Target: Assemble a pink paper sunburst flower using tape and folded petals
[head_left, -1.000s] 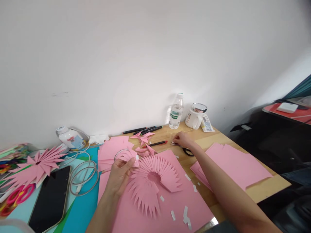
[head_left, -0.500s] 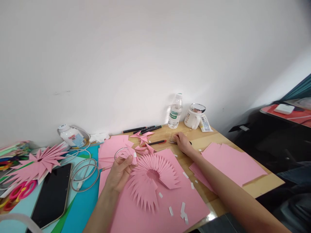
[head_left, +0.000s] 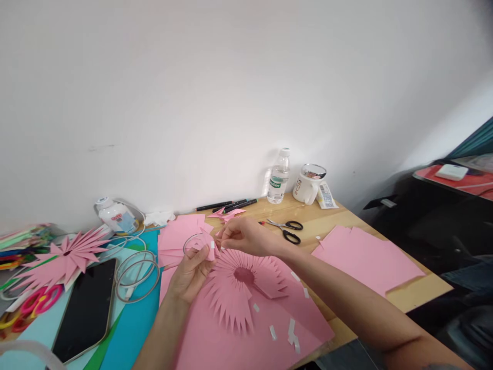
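I see the left hand [head_left: 194, 272] pinching folded pink paper [head_left: 207, 242] just beside the right hand [head_left: 248, 236], whose grip I can't tell, left of black-handled scissors [head_left: 283, 226].

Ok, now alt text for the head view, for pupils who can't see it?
The left hand holds pink paper, the right hand close to it, beside a pleated pink fan; black-handled scissors lie on the table.

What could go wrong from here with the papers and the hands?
The left hand pinches a folded pink paper; squeezing hard might crease it. The pleated pink fan lies close to the right hand, so a lowered wrist could perhaps flatten its folds. The scissors lie near the right forearm, so a careless movement might knock them.
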